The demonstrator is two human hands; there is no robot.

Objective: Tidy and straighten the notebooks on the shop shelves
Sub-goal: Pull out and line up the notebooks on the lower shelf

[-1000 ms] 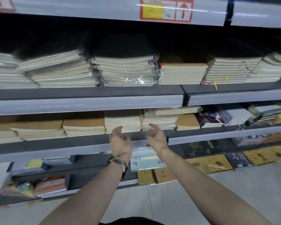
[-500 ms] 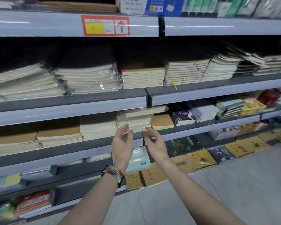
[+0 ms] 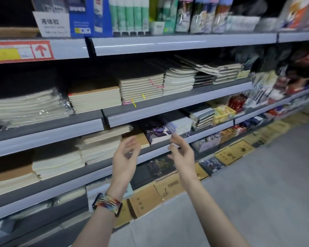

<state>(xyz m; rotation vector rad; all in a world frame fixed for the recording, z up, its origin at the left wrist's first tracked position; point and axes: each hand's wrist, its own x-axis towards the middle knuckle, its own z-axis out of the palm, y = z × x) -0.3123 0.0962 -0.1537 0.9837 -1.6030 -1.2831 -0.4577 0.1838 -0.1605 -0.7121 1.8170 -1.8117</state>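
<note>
Wristband: woven, many-coloured, on the left wrist, nearest the camera.
Left hand: raised, palm turned inward, fingers loosely spread and slightly bent, holding nothing. Blurred. It hangs in front of the middle shelf, just before the kraft stack.
Right hand: raised beside the left with a gap between them, fingers loosely apart, nothing in its grasp. Its fingertips are near the shelf's front edge below the purple stack; contact cannot be told through the blur.
Floor row: flat kraft-covered books lie along the bottom, below both hands.
Notebooks, middle shelf: cream stack left of the kraft stack, its top layers skewed and jutting right. Further left sit a neater cream pile and a brown-topped pile.
Notebooks, upper shelf: plastic-wrapped pile at left, then a squared stack, then a stack with pink and yellow ties. The piles beyond it to the right are fanned and uneven.
Top shelf: upright green-and-white packs, far above the hands.
</note>
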